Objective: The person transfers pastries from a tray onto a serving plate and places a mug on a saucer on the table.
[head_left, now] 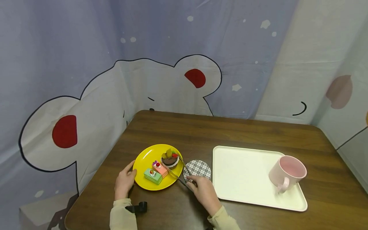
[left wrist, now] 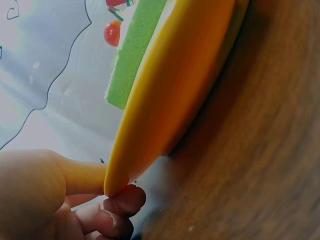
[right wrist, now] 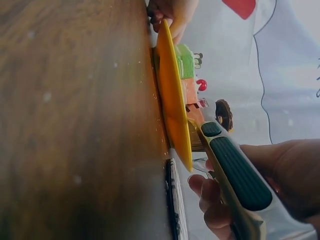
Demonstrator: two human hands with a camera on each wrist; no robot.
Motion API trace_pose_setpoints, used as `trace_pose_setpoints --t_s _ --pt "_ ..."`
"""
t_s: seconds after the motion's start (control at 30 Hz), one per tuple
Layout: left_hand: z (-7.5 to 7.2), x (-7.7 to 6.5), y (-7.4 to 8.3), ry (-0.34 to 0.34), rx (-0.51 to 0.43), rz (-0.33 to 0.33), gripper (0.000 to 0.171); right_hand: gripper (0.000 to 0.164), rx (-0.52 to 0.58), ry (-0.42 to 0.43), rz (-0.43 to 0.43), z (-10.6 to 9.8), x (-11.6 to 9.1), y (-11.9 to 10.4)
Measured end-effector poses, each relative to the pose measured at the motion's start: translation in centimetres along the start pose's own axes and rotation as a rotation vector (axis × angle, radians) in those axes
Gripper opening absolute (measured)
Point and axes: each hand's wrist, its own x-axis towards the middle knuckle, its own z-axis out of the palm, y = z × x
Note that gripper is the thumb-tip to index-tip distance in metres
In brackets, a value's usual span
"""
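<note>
Left hand [head_left: 125, 181] pinched plate [head_left: 143, 159]; nearer right hand [head_left: 202, 191] gripped tongs [right wrist: 240, 172], chocolate cake [head_left: 169, 161] lying toward counter's [head_left: 244, 131] far-left corner.

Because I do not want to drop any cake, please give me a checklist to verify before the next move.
1. Yellow plate steadied: ok, left hand pinches its rim.
2. Tongs in right hand: ok.
3. Tongs placed around chocolate cake: ok, one arm on each side.
4. Chocolate cake gripped firmly: cannot tell.
5. Tongs clear of pink cake: cannot tell, very close.
6. Pink mug away from plate: ok, on tray.
</note>
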Motion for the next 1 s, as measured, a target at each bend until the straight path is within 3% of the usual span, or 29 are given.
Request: trace_pose_setpoints --t_s 0.37,1.0 --pt "0.1 0.0 0.3 -0.017 0.005 -0.005 0.052 0.022 -0.008 -0.015 0.015 -1.1 -0.2 -0.1" --pt "-0.2 -0.3 0.3 -0.013 0.013 0.008 0.052 0.021 0.013 -0.058 0.036 -3.2 -2.3 -0.2"
